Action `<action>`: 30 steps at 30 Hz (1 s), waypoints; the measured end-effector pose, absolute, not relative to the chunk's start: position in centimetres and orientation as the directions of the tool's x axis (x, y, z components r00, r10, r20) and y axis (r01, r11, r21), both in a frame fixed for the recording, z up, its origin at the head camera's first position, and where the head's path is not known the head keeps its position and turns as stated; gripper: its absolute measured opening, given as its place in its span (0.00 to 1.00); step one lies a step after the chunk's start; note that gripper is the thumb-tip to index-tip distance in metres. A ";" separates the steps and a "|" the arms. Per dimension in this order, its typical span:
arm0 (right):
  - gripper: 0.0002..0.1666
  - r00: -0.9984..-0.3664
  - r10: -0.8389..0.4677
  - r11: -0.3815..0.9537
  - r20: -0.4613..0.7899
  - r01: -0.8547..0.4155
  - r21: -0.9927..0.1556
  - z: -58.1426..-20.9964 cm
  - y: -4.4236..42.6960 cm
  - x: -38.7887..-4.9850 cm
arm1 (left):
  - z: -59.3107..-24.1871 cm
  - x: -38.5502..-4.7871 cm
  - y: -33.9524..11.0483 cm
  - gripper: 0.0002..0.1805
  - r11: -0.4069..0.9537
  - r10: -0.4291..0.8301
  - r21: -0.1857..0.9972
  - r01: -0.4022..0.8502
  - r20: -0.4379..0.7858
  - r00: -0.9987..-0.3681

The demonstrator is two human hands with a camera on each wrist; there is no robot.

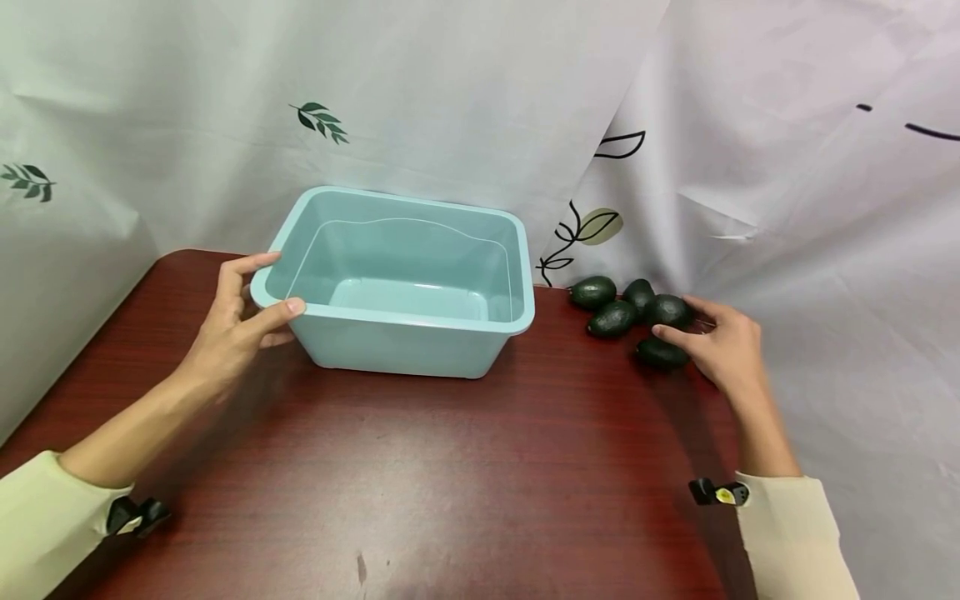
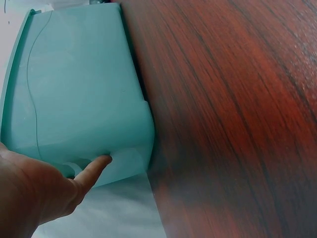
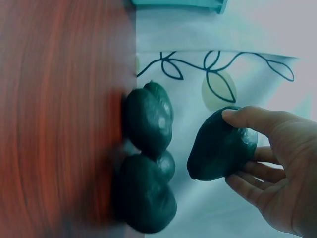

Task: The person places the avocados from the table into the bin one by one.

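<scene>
A light blue plastic tub (image 1: 397, 346) sits upright near the back of the table, hollow and with nothing inside. My left hand (image 1: 228, 333) grips its left front corner, thumb over the rim; in the left wrist view this hand (image 2: 52, 191) has a finger against the tub's outer wall (image 2: 84, 84). At the right, my right hand (image 1: 727, 346) pinches a dark green avocado (image 1: 670, 311) between thumb and fingers. The right wrist view shows that avocado (image 3: 220, 146) in the hand (image 3: 292, 166), raised off the table beside several others (image 3: 146, 193).
The other avocados (image 1: 611, 318) lie close together at the table's back right, one (image 1: 662, 352) nearer the front. A white cloth with leaf prints (image 1: 465, 100) hangs behind the dark red wooden table (image 1: 450, 467).
</scene>
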State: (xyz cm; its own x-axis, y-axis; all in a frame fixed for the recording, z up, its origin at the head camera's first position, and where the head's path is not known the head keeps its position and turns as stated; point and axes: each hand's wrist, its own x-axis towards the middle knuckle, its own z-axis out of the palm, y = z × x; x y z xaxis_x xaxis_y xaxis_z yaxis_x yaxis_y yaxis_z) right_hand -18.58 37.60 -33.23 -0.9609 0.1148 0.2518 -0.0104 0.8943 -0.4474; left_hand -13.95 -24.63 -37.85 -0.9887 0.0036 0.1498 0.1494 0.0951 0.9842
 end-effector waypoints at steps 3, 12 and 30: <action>0.43 -0.962 0.124 0.881 0.242 -0.005 -0.472 -32.9 36.8 -18.9 | -37.8 -13.9 -24.6 0.39 0.086 0.004 0.984 0.154 0.154 -0.988; 0.43 -0.956 0.103 0.857 0.275 -0.055 -0.512 -32.7 34.7 -19.5 | -37.7 -14.0 -24.4 0.38 0.096 0.006 0.983 0.155 0.155 -0.988; 0.38 -0.893 -0.004 0.791 0.451 -0.279 -0.544 -32.7 30.0 -20.5 | -37.9 -14.0 -24.6 0.39 0.117 -0.007 0.981 0.154 0.156 -0.988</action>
State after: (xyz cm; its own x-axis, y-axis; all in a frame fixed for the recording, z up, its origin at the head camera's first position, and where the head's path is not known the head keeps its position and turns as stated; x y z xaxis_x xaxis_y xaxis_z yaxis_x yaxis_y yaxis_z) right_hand -20.54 29.97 -32.69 -0.8927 -0.0042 0.4507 -0.2786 0.7913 -0.5442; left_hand -14.03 -24.59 -37.93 -0.9878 -0.0072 0.1556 0.1537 0.1173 0.9811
